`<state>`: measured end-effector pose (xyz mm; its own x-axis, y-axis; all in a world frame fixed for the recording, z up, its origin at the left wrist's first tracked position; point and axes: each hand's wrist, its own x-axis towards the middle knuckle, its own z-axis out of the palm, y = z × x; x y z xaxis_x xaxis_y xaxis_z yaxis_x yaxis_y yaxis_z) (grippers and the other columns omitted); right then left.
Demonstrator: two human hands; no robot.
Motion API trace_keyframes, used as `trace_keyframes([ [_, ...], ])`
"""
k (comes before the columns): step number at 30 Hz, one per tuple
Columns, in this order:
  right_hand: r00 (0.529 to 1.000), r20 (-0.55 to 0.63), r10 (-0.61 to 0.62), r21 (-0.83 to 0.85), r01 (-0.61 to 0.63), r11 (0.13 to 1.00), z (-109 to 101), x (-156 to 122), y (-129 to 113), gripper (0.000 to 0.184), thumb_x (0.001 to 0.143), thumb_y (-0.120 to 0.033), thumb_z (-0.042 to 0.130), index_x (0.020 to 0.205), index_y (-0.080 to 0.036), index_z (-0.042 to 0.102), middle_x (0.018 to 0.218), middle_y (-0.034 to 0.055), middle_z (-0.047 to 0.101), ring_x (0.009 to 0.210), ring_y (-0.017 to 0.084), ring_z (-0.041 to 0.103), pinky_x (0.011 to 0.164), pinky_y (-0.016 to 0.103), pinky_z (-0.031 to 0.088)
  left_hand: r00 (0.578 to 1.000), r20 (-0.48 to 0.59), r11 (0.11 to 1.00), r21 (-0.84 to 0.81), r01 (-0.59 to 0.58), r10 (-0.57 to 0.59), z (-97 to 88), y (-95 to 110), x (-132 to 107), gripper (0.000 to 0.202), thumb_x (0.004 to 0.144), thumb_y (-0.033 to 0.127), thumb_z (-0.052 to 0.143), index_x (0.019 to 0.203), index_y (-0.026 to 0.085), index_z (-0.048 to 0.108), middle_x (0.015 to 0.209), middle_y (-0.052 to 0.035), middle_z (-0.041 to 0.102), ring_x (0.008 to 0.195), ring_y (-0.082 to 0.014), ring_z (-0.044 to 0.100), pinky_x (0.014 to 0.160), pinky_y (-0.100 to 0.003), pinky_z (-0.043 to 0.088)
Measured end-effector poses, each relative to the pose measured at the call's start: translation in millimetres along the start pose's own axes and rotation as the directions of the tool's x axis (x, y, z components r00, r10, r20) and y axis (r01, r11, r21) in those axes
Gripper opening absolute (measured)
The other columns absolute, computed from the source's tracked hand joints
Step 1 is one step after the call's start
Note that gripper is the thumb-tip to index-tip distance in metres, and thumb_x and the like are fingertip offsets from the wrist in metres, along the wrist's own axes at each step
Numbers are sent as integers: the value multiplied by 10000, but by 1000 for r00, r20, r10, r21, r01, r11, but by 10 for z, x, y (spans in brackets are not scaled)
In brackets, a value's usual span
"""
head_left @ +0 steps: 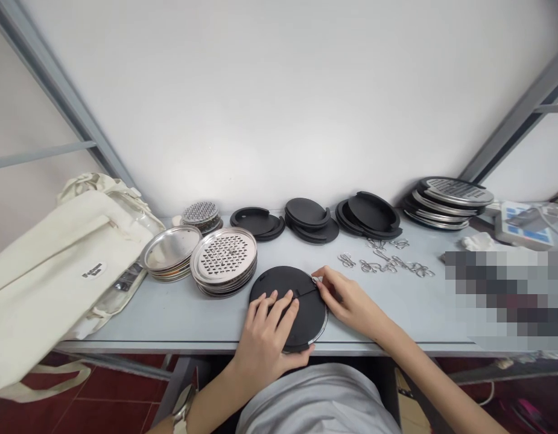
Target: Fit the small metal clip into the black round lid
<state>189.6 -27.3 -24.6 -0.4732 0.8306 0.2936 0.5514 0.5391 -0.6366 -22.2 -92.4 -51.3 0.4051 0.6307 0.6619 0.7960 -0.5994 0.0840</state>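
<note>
A black round plastic grater base (279,278) with a silvery metal rim along its right side lies near the table's front edge. My left hand (272,331) holds it, fingers spread over its top and thumb at the front edge. My right hand (342,295) pinches a small bent metal wire piece (315,279) at the base's upper right edge, where a slot line runs toward the centre. Several loose bent wire pieces (387,262) lie beyond my right hand. To the left stands a stack of metal grater discs (224,256).
Plain metal discs (172,248) and a smaller grater stack (201,212) stand at left. Black plastic bases (369,214) line the wall. Metal-and-black assembled graters (457,191) are piled at right. A cream bag (57,247) covers the table's left end.
</note>
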Motion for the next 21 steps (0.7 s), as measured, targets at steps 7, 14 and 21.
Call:
trace_keyframes([
  [7,1000,11,18,8,-18,1000,10,-16,5,127,967,-264,397,1064,-223,466,703,-34,477,607,151,510,606,278,437,1000,-5,1000,6,-3,3,14,-1,-20,560,786,425,626,1270,150,563,1295,-78,588,1162,-293,522,1022,-440,362],
  [14,1000,9,22,13,-22,1000,20,-20,12,152,962,-281,399,1084,-223,468,698,-36,483,597,152,509,596,277,447,1000,-24,1000,0,0,0,52,-21,-60,611,762,472,654,1284,171,553,1301,-76,583,1172,-282,518,1028,-439,365],
  [21,1000,-4,12,6,-12,1000,29,-19,14,142,963,-273,389,1074,-227,465,695,-30,497,608,160,514,604,277,444,998,-56,1000,10,14,-14,85,-20,-70,624,734,510,673,1262,195,568,1294,-57,589,1168,-269,525,1022,-427,386],
])
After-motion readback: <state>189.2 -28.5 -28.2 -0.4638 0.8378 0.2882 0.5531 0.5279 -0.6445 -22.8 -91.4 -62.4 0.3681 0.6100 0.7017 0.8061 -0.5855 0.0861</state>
